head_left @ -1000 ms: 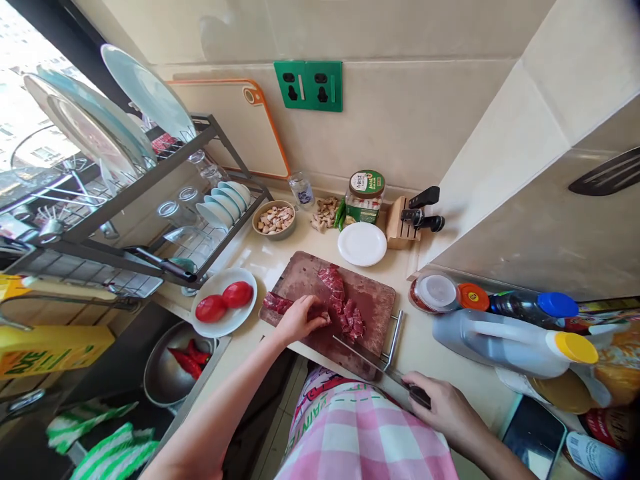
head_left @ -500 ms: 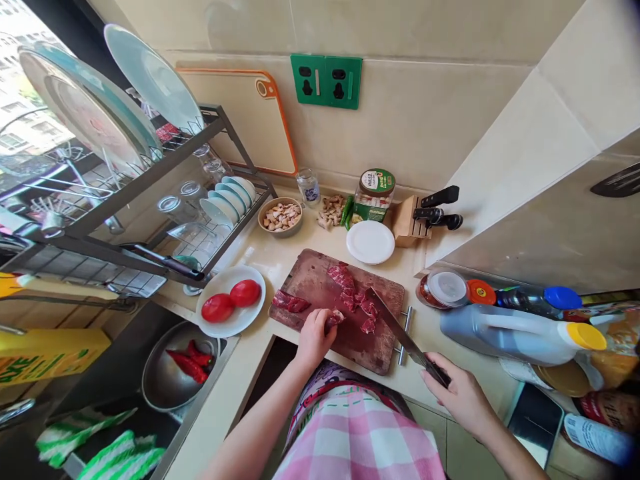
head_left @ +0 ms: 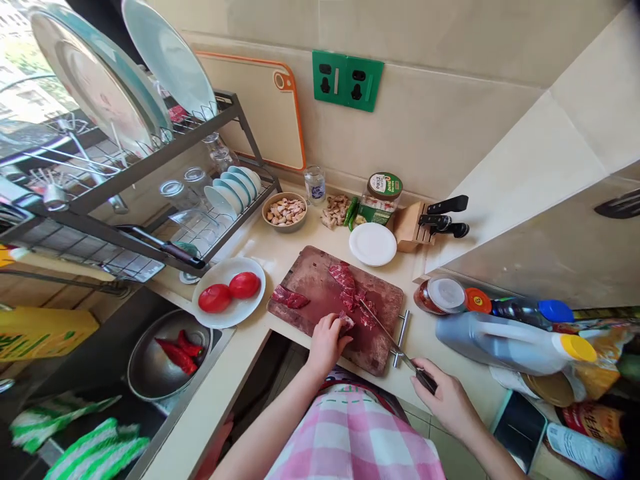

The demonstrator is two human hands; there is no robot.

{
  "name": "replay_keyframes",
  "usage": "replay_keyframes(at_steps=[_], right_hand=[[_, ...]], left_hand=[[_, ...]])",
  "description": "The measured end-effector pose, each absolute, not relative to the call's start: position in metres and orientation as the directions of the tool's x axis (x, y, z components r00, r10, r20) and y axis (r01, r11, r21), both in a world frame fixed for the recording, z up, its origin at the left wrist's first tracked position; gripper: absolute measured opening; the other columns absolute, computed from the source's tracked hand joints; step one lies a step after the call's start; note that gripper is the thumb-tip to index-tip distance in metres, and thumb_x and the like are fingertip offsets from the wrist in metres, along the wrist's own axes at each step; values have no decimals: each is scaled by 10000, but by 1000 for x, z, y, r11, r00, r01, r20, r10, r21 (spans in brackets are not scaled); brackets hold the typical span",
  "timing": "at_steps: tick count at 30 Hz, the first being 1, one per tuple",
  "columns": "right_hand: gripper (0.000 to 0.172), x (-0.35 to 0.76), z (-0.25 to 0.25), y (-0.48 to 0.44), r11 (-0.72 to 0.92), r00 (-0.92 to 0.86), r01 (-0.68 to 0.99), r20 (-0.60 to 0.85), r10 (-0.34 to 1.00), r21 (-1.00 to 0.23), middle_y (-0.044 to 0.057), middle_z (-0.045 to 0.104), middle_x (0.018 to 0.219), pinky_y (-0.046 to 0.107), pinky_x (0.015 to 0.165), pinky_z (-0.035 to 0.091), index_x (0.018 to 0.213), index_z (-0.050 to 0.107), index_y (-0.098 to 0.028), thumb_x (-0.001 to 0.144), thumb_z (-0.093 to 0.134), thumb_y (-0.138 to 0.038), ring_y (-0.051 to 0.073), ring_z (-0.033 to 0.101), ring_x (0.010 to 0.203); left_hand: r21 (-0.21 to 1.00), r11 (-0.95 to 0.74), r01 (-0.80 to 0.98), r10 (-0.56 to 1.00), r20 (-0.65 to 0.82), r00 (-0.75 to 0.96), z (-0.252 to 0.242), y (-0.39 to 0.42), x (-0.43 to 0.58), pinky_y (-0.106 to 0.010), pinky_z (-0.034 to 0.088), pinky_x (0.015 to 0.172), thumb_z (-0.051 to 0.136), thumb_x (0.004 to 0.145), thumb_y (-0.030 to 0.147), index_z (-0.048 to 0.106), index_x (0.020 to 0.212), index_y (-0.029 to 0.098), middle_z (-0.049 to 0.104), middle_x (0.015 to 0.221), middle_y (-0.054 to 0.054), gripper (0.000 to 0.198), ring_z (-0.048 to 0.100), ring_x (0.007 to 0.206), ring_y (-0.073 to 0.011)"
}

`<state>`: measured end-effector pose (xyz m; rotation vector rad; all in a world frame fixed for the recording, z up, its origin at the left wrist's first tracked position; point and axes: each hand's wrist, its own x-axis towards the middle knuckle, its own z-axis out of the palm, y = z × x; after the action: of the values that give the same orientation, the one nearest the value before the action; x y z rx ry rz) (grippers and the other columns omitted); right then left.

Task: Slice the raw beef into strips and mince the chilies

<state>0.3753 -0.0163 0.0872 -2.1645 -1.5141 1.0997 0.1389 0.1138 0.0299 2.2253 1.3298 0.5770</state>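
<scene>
A dark red cutting board (head_left: pixel 310 280) lies on the counter with raw red meat slices (head_left: pixel 345 283) in its middle and a separate piece of meat (head_left: pixel 290 297) at its left. My left hand (head_left: pixel 327 343) is closed on a piece of meat at the board's near edge. My right hand (head_left: pixel 443 397) grips the black handle of a knife (head_left: pixel 387 333), whose blade slants up to the meat pile just right of my left hand.
A white plate with two tomatoes (head_left: pixel 229 293) sits left of the board. A metal bowl of red chillies (head_left: pixel 173 353) lies in the sink. A dish rack (head_left: pixel 150 187) stands at the left. Small white plate (head_left: pixel 373 244), knife block (head_left: pixel 415 227), jar (head_left: pixel 383 193) and oil bottles (head_left: pixel 505 337) crowd the back and right.
My left hand slid right along the board's near edge onto another piece of meat. The knife rose from the board's edge, then came down edge-on beside the meat pile. The camera shifted left.
</scene>
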Motion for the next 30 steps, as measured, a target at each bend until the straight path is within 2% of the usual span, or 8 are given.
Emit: replay_keyframes(at_steps=[2,7,16,21,30], right_hand=[[406,373,89,-10,-391,139,668,-410,901,-633,38,686,819,252,628,488,1078,580,-161,802,406,-402,173,627,689],[434,363,80,8,-318,16,678,-419,908,-662,74,685,908,292,694,491,1135,545,-170,830,371,-424,199,638,780],[377,347,75,21,-108,-140,792,-351,926,-601,73,641,1085,281,776,483,1192,498,-219,868,322,-299,179,622,919],[361,341,77,12,-91,-116,858,-364,924,-506,63,668,1006,254,718,490,1184,510,-237,856,359,-249,166,644,827],[331,354,78,1,-118,-74,871,-365,928,-477,15,681,868,219,612,467,1140,538,-300,841,400,-266,150,640,699]], left_hand=[[576,-434,693,890,156,428,27,109,146,-404,469,855,564,795,307,566,968,197,548,1074,-83,205,525,999,-218],[520,-487,702,872,243,425,19,113,153,-365,479,876,443,872,253,601,970,191,611,978,-59,196,561,945,-175],[427,-494,757,869,223,441,15,111,151,-380,491,856,450,859,201,624,902,203,630,922,-53,179,572,929,-196],[429,-486,761,873,217,436,16,111,150,-396,494,845,459,844,180,619,875,199,617,893,-60,164,560,940,-211],[436,-488,757,872,207,443,16,114,149,-407,491,835,442,853,184,603,899,207,620,918,-59,170,561,917,-206]])
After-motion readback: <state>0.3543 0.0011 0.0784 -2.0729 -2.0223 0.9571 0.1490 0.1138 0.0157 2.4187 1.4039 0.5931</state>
